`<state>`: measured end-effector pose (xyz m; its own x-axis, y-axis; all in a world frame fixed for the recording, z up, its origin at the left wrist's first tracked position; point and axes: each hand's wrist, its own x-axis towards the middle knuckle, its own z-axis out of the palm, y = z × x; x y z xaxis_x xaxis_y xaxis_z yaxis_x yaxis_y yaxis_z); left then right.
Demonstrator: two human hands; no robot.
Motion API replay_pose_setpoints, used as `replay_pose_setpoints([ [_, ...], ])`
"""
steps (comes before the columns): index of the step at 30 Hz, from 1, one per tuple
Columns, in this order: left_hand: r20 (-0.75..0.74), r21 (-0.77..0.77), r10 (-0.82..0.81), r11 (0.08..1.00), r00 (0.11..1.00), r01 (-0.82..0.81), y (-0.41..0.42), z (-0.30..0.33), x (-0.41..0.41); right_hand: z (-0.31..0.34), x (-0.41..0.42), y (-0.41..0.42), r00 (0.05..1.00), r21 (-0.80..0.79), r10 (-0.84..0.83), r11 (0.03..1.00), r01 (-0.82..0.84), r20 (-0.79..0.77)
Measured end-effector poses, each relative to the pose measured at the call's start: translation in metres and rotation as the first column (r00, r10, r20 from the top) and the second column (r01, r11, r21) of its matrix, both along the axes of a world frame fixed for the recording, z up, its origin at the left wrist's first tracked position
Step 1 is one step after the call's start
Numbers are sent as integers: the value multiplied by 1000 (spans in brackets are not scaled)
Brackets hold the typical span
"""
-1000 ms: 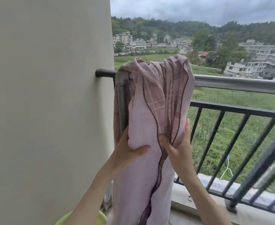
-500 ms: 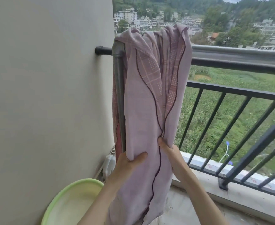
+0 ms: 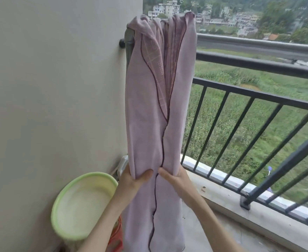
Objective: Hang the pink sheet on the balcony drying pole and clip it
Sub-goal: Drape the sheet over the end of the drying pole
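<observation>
1. We find the pink fabric sheet with dark piped edging (image 3: 146, 110) bunched over the grey metal drying pole (image 3: 258, 44), at 12 o'clock in the view. It hangs in a long narrow fold down towards 6 o'clock.
2. The pole runs from its grey elbow joint (image 3: 128, 36) by the wall out towards 3 o'clock, above the black metal balcony railing (image 3: 258, 96).
3. Our left hand (image 3: 133, 179) grips the left fold of the sheet low down, thumb across the front of the cloth and fingers behind it (the fingers are hidden by the fabric).
4. Our right hand (image 3: 175, 179) grips the right fold at the same height, thumb on the front. The two thumbs point at each other, just apart, either side of the dark piping seam.
5. A round pale-green plastic basin (image 3: 84, 204) sits at 8 o'clock, next to the cream plastered wall (image 3: 49, 88).
6. A white plastic object (image 3: 122, 164) shows at the foot of the wall, just above our left hand; we cannot tell what it is.
7. We see no clip on the sheet from this view.
</observation>
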<state>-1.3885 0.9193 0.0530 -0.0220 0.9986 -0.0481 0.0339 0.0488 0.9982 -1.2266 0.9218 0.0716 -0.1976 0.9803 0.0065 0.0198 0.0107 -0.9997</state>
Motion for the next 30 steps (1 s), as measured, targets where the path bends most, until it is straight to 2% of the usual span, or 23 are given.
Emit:
replay_pose_setpoints([
  [3,-42,62,34,998,999,-32,-12,-5,3,-19,-3,-25,993,72,-96,993,92,63],
  [8,-80,63,13,998,997,-8,-38,-25,-5,-47,-12,-60,970,29,-227,974,225,82],
  [13,-82,4,-28,1000,996,29,-74,-41,-23,-70,-31,-103,944,-12,-296,954,301,147],
  [18,-47,-14,-69,998,997,68,-96,-35,-33,-71,-40,-134,911,-15,-394,917,399,120],
  [21,-85,-95,-144,986,986,136,-107,-47,-37,-73,-38,-142,897,-7,-416,907,421,149],
  [23,-133,-167,-223,966,966,200,-114,-65,-31,-81,-27,-140,892,-55,-417,900,432,173],
  [25,-161,-243,-269,943,950,226,-123,-80,-31,-86,-22,-136,900,-167,-389,891,422,195],
  [28,-193,-358,-271,914,943,190,-137,-104,-37,-92,-18,-140,927,-342,-315,864,369,203],
  [30,-225,-405,-255,902,940,148,-145,-120,-39,-98,-14,-145,943,-399,-263,857,326,205],
])
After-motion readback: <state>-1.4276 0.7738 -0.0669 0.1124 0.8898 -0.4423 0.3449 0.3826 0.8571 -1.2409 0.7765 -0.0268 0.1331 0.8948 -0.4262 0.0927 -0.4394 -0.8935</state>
